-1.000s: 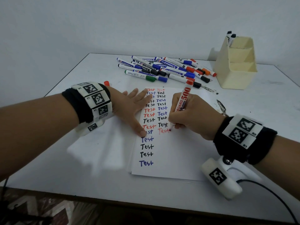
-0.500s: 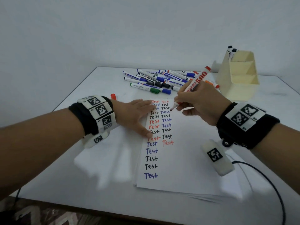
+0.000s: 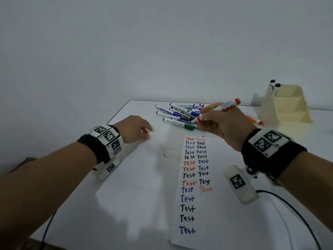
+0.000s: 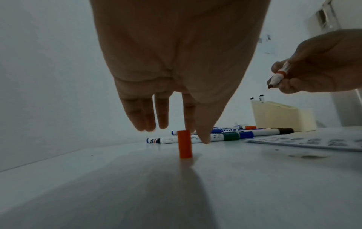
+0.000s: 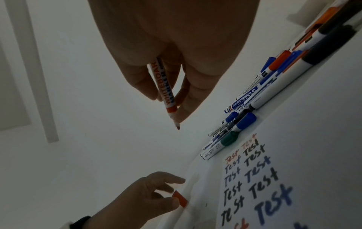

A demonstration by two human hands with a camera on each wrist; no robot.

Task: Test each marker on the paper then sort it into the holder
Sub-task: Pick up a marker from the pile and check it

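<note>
My right hand point(image 3: 203, 115) grips an uncapped red whiteboard marker point(image 3: 219, 110) in the air above the near edge of the marker pile point(image 3: 177, 114), its tip pointing down and left. The marker point(image 5: 163, 88) runs along the fingers in the right wrist view. A red cap point(image 4: 184, 144) stands upright on the table left of the paper point(image 3: 198, 204). My left hand point(image 3: 149, 134) hovers over the cap point(image 3: 145, 132) with straight fingers, index behind it and thumb beside it; whether they touch it I cannot tell. The cream holder point(image 3: 286, 109) stands at the back right.
Two black-capped markers point(image 3: 274, 85) stick out of the holder's rear compartment. The paper carries two columns of "Test" in red, blue and black. An orange marker point(image 3: 255, 120) lies by the holder. A small dark smudge point(image 3: 165, 155) marks the table. Cables trail off the front edge.
My right hand lifted the red marker off the paper and carried it back over the pile. My left hand left the paper and moved left and back to the red cap.
</note>
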